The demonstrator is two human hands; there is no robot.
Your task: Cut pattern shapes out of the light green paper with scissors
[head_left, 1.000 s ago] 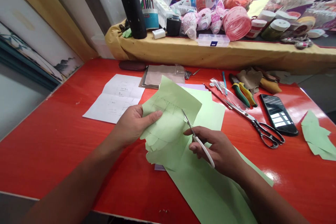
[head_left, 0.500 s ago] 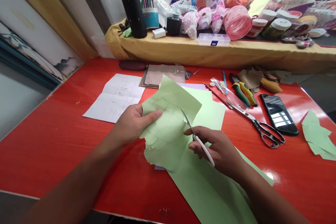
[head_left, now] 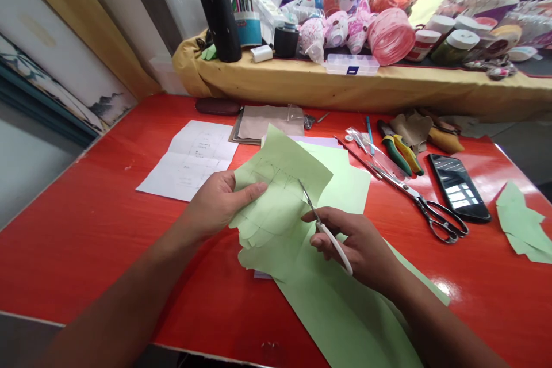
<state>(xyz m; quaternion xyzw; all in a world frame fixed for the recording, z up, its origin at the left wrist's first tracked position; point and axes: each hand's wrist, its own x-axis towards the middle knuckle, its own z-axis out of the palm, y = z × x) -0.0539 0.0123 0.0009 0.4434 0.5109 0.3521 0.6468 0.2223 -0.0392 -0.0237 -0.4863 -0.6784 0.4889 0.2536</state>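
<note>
My left hand [head_left: 218, 204] pinches the left edge of a light green paper piece [head_left: 276, 195] with pencil lines and scalloped cuts along its lower edge, held just above the table. My right hand [head_left: 360, 244] grips small white-handled scissors [head_left: 328, 230], whose blades point up-left into the right side of that piece. Under both hands lies a large light green sheet [head_left: 345, 305] on the red table [head_left: 86, 230].
White note paper [head_left: 190, 161] lies at left. Big black-handled scissors [head_left: 431, 210], pliers [head_left: 399, 152], a phone [head_left: 457, 187] and green scraps [head_left: 520, 224] lie at right. A cloth-covered ledge [head_left: 345, 83] at the back holds jars, yarn and a pencil cup.
</note>
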